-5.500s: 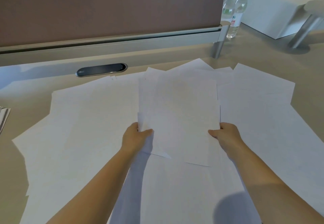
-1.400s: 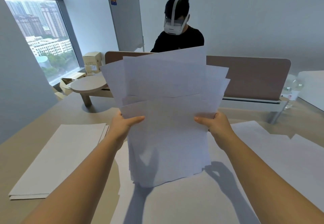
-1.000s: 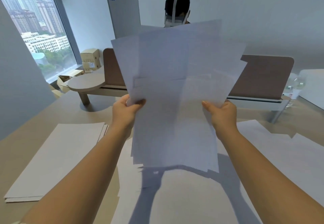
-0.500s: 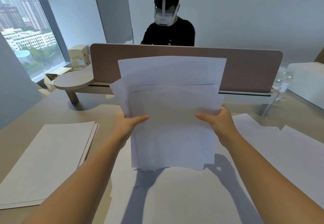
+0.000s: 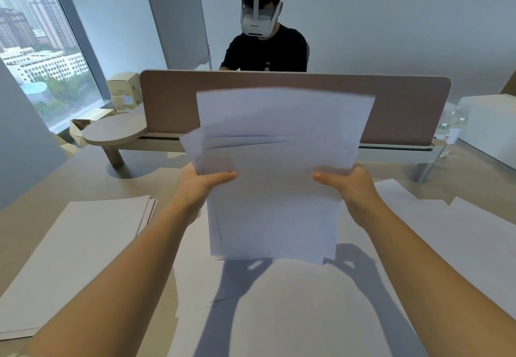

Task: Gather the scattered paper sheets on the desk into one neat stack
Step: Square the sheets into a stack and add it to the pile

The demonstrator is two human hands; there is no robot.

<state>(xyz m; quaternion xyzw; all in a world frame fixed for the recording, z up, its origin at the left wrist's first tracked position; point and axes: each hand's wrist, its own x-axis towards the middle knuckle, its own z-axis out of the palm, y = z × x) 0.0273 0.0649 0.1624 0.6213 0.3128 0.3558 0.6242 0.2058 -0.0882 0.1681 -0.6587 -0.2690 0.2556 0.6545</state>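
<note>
both thumbs press across the front of the bundle of sheets, fingers hidden behind; left hand and right hand hold it upright mid-frame, top edges ragged. loose sheets lie lower right, so i'd say partway done.

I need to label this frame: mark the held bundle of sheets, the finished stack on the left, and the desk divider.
held bundle of sheets (image 5: 275, 203), head view, its front sheet between the hands.
finished stack (image 5: 81, 259), head view, top sheet's middle.
desk divider (image 5: 167, 105), head view, bare left panel.
</note>
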